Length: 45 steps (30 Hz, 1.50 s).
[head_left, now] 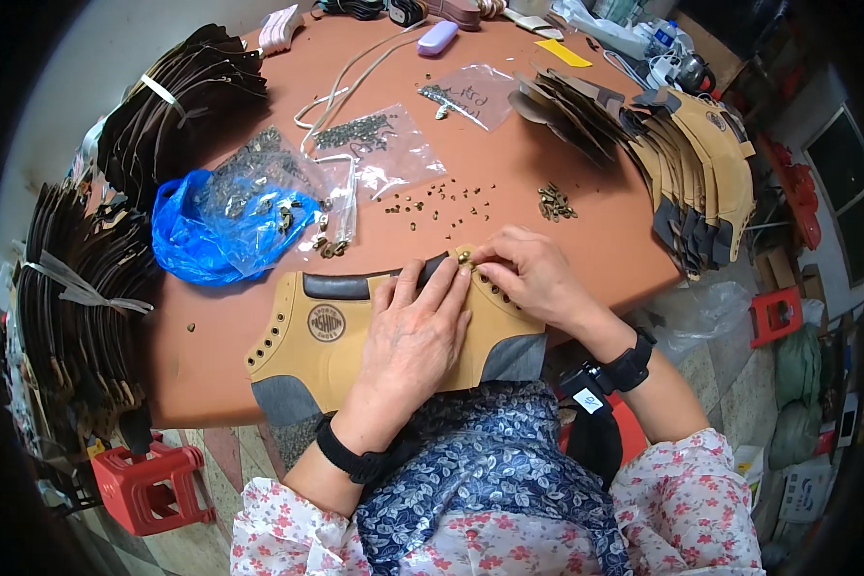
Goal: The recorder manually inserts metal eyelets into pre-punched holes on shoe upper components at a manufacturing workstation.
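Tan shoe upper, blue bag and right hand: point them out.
Tan shoe upper [326,365], head view: its left half.
Blue bag [194,253], head view: its left side.
Right hand [536,276], head view: back of the hand.

shoe workshop: stacked tan uppers [712,158], loose metal fittings [555,203], worktable [206,370]

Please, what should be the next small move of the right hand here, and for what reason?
Probably the right hand should gently settle the small brass-coloured piece at the top corner of the tan panel: this hand is right at that piece, and the left hand lies on the panel, apparently steadying it. Whether the piece is fully seated cannot be seen.
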Motion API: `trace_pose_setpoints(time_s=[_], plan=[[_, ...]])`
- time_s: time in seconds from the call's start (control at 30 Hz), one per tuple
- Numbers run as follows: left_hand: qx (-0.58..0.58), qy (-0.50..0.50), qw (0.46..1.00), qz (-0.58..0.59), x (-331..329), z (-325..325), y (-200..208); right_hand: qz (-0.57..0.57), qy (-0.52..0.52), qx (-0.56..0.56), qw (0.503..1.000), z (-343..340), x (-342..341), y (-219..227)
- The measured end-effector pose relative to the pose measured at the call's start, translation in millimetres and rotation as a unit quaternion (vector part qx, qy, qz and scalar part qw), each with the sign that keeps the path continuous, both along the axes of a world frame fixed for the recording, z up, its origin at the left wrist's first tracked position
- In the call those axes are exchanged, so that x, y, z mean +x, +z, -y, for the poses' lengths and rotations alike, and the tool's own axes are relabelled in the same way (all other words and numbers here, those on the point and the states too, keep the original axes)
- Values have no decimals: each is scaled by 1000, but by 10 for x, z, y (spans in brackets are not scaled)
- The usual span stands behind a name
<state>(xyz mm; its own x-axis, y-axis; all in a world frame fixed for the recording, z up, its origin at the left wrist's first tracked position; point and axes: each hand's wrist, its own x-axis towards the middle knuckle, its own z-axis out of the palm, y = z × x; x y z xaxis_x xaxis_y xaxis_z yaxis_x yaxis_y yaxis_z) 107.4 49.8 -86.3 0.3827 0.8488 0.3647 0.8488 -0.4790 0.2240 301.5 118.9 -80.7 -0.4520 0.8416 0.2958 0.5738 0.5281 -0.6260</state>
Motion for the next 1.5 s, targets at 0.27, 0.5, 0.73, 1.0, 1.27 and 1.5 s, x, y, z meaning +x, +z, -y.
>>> trace_pose_setpoints(time_s=[0.27, 0.5, 0.73, 1.0, 1.27, 1.5], plan=[[-1, 4, 1000, -6, 2, 5, 4, 95, 25, 163, 982, 3, -79, -60], [8, 2, 1000, -2, 7, -18, -7, 116, 23, 200, 973, -15, -99, -80], [6, 4, 1000, -2, -3, -3, -21, 37, 15, 125, 991, 18, -42, -81], [6, 4, 1000, -3, -6, -7, -22, 10, -1, 111, 994, 20, 9, -96], [4, 2, 1000, 1, 4, -8, 3, 29, 2, 131, 991, 67, -41, -90], [0, 1, 1000, 6, -2, -13, -1, 65, 33, 126, 989, -14, -48, -57]])
